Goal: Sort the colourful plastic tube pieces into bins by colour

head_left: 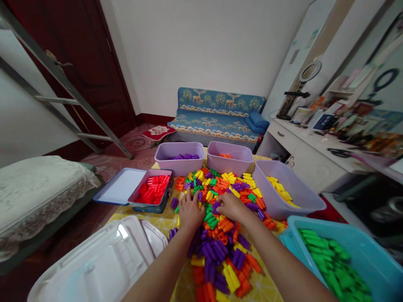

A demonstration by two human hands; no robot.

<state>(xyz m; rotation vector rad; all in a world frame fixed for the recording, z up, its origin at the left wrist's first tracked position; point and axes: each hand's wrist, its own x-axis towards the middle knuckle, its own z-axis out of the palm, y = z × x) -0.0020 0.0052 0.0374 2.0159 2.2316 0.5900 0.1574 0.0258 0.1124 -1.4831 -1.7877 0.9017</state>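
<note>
While the left hand [191,210] reaches palm-down over pieces [216,249], the right hand [232,206] curls.

Left forearm [163,266]: bare, reaches forward from the lower edge, slanting inward.
Left hand [190,211]: back up, fingers pointing ahead and parted.
Right forearm [271,245]: bare, stretches in from lower right, angling toward the left hand.
Right hand [231,205]: turned inward, fingers curled, tips perhaps pinched together, partly hidden.
</note>
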